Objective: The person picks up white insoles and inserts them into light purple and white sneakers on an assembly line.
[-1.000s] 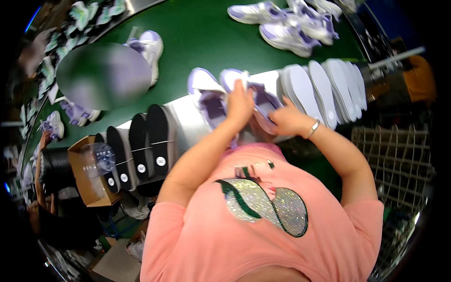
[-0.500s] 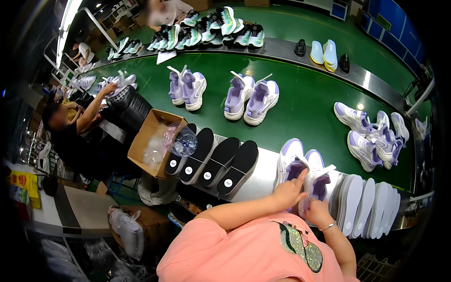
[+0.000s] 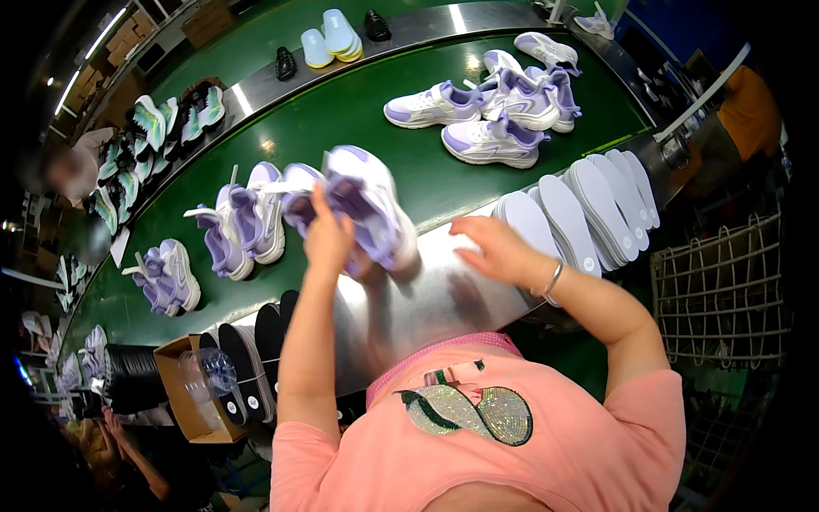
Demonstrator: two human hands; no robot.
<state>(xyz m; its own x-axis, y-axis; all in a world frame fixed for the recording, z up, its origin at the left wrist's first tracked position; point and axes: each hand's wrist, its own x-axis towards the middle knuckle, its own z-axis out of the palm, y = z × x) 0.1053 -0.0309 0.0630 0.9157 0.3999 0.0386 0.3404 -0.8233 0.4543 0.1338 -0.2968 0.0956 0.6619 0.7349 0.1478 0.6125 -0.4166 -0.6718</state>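
Note:
A pair of white-and-lavender sneakers [image 3: 386, 189] is in my left hand [image 3: 329, 237], whose fingers and thumb close on them where the two shoes meet. They are slightly blurred, at the border between the green belt and the metal ledge; whether they touch it I cannot tell. My right hand [image 3: 499, 249] holds nothing, its fingers apart and bent over the metal ledge [image 3: 444, 286]. Beside its fingers and wrist lie stacks of pale grey insoles [image 3: 570, 224]. Left of my left hand, another lavender sneaker pair [image 3: 241, 220] stands on the green belt [image 3: 341, 111].
Farther left stands a further sneaker pair [image 3: 167, 277]. Several sneakers [image 3: 503, 102] are heaped at the belt's far right. Black insoles [image 3: 243, 367] and a cardboard box [image 3: 183, 397] line the near left edge. A wire basket [image 3: 721, 290] is at right. A co-worker's arms [image 3: 132, 452] show lower left.
The view has turned to the right. My left hand has moved the sneaker pair forward and left off the metal ledge. My right hand has let go of its shoe and opened.

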